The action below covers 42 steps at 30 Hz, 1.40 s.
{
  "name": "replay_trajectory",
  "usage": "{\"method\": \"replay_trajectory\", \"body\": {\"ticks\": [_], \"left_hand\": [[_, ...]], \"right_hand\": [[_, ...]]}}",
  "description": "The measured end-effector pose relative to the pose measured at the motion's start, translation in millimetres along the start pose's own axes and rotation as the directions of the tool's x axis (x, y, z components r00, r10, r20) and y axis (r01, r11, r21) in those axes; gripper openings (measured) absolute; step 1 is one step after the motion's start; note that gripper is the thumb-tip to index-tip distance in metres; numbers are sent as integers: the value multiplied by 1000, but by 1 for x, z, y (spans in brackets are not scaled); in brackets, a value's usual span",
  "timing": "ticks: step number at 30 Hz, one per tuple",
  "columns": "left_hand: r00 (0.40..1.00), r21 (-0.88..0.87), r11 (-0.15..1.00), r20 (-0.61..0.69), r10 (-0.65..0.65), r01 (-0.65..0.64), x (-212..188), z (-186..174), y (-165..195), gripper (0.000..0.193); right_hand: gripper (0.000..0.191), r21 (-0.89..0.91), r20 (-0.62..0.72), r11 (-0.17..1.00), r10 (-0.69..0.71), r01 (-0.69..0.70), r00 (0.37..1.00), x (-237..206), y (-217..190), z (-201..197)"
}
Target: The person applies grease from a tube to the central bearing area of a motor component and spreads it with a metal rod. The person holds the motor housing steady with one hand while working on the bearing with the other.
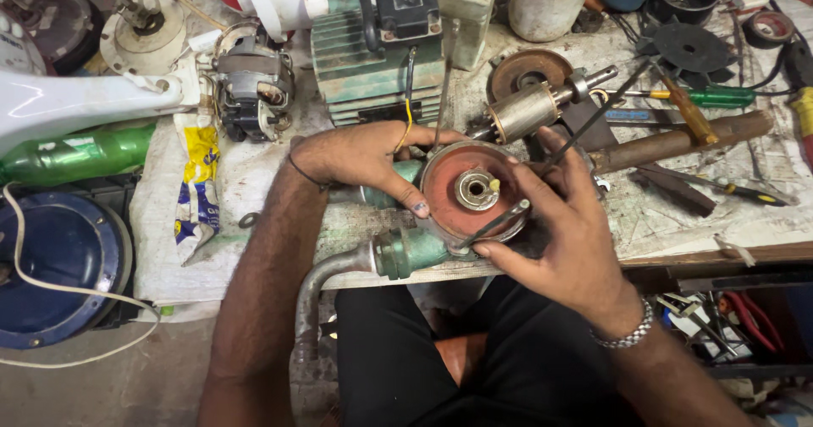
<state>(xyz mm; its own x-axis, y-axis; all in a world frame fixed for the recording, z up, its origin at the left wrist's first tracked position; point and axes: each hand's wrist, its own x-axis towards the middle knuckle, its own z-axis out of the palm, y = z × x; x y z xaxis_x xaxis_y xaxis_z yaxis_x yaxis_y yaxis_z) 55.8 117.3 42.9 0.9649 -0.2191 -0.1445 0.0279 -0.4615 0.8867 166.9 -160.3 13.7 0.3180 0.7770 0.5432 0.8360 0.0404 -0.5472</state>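
A round red pump cover (453, 188) with a metal hub in its middle sits on a green pump body (411, 251) at the bench's near edge. My left hand (360, 158) grips the cover's left side, thumb on its face. My right hand (559, 224) holds the right side and pinches a thin dark metal tool (500, 221) laid across the cover's lower rim. A curved metal pipe (318, 287) leaves the green body toward my lap.
A green motor housing (377, 59) stands behind, a copper-wound rotor (529, 110) and rusty disc (529, 70) to its right. Screwdrivers (707, 97), a brown rod (677, 143), a black fan (686, 48), a white tub (546, 2), a green bottle (80, 154) and a blue lid (55, 258).
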Motion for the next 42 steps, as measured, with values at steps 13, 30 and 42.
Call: {"method": "replay_trajectory", "body": {"ticks": [13, 30, 42], "left_hand": [[996, 54, 995, 23, 84, -85, 1, -3, -2, 100], [995, 32, 995, 12, 97, -98, -1, -1, 1, 97], [996, 63, 994, 13, 90, -90, -4, -4, 6, 97]], "right_hand": [[76, -76, 54, 997, 3, 1, 999, -1, -7, 3], [94, -274, 35, 961, 48, -37, 998, -10, -19, 10], [85, -188, 28, 982, 3, 3, 1000, -2, -22, 2]]}}
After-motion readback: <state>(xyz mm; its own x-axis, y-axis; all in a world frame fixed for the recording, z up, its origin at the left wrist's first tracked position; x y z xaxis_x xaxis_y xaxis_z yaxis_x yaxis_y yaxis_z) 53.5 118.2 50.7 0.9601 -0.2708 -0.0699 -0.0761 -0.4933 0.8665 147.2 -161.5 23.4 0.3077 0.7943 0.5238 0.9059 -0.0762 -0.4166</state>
